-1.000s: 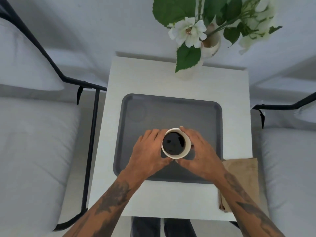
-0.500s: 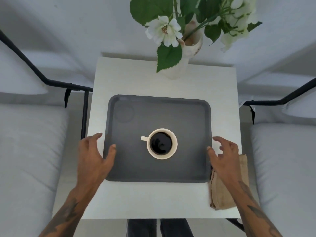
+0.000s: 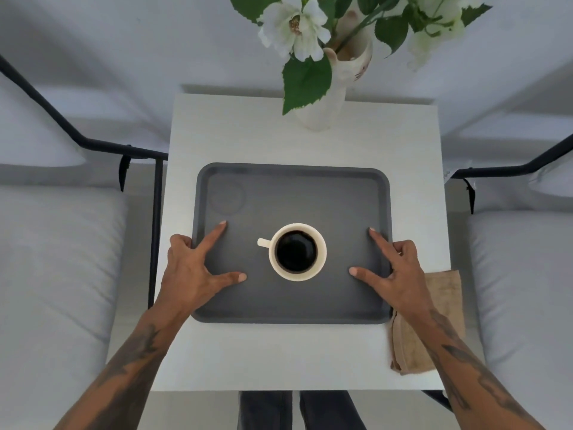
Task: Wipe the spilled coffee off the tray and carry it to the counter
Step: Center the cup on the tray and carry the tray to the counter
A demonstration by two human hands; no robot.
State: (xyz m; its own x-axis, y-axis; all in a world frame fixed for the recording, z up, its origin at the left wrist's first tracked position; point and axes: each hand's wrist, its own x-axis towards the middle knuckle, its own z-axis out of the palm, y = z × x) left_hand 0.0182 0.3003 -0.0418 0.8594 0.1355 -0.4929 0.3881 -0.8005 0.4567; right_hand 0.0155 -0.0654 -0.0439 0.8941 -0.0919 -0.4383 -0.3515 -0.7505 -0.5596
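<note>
Grey tray (image 3: 291, 193) lies flat on the white table (image 3: 248, 141), roughly centred; left hand (image 3: 192, 268) grips its left rim, right hand (image 3: 400, 271) grips its right rim; on each hand the thumb and forefinger are spread and pressed flat on the tray floor, the other fingers curled over the outer edge; whether they reach beneath the rim cannot be told. Cream cup (image 3: 297, 252) of black coffee stands upright between the two grips, near the middle, touched by neither hand, its handle pointing toward the left grip. Faint ring mark (image 3: 225, 196) on the tray floor just beyond the left forefinger tip. Tan cloth (image 3: 434, 321) lies folded on the table just outside the right grip, partly under the right wrist and forearm, touching the tray's near right corner. White vase (image 3: 325, 97) with flowers stands well beyond both grips at the far table edge.
</note>
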